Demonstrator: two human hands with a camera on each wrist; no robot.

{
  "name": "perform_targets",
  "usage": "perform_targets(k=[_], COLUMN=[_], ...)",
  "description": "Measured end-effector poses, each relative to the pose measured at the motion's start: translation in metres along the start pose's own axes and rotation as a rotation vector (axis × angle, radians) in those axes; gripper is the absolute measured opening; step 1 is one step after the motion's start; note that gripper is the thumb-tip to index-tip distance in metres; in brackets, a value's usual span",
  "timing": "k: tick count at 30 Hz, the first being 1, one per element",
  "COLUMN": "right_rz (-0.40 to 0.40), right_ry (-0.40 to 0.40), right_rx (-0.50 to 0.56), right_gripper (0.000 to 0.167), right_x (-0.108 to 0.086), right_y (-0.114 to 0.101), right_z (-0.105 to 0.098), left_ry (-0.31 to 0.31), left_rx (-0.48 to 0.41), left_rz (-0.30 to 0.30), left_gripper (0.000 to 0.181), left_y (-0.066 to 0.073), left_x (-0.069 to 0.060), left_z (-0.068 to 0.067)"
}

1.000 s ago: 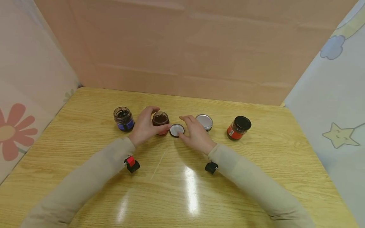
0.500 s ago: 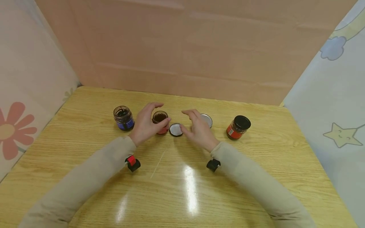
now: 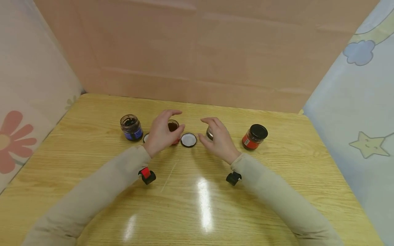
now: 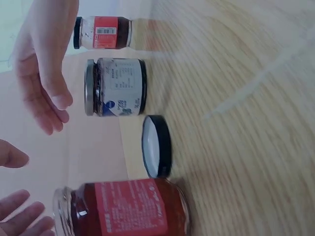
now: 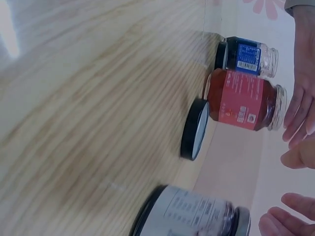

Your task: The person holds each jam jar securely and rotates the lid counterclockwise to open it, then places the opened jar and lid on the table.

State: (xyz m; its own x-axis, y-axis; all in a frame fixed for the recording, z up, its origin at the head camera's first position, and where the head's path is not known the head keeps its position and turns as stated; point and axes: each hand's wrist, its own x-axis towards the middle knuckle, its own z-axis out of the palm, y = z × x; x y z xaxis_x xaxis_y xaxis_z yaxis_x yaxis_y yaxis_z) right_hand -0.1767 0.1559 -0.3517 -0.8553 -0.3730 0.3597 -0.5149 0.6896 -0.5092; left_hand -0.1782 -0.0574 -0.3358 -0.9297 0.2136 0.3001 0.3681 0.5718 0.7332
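Observation:
My left hand (image 3: 163, 131) hovers above the open jar with a pink label (image 3: 173, 126), its fingers apart from the glass rim. Part of that jar is hidden behind the hand in the head view; the label (image 4: 132, 206) shows whole in the right wrist view. Beside it, a black-rimmed lid (image 3: 188, 140) lies on the table with its white inside up. My right hand (image 3: 219, 140) is over the white-labelled jar (image 4: 120, 86), which has a silver lid (image 4: 89, 87). Its fingers are curved loosely and hold nothing.
At the left stands an open jar with a blue label (image 3: 131, 129). A second lid (image 3: 146, 137) lies beside it, partly covered by my left hand. A red-labelled jar (image 3: 254, 137) with a black lid is at the right. A paper screen (image 3: 191, 51) borders the wooden table's back.
My right hand has drawn away from the black-rimmed lid toward the right. My left hand has lifted and shifted right over the pink-labelled jar, uncovering the second lid. The jars stay standing where they were.

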Motion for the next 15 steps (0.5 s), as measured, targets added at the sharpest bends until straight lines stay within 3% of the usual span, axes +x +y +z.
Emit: perform_targets(k=[15], right_rz=[0.084], right_ry=[-0.014], right_rx=[-0.024], right_gripper=[0.053], right_x=[-0.011], right_y=[0.02], right_z=[-0.015], left_ry=[-0.057], left_rx=[0.055], left_rz=[0.024], left_gripper=[0.042], left_y=[0.01], left_x=[0.005], left_z=[0.009])
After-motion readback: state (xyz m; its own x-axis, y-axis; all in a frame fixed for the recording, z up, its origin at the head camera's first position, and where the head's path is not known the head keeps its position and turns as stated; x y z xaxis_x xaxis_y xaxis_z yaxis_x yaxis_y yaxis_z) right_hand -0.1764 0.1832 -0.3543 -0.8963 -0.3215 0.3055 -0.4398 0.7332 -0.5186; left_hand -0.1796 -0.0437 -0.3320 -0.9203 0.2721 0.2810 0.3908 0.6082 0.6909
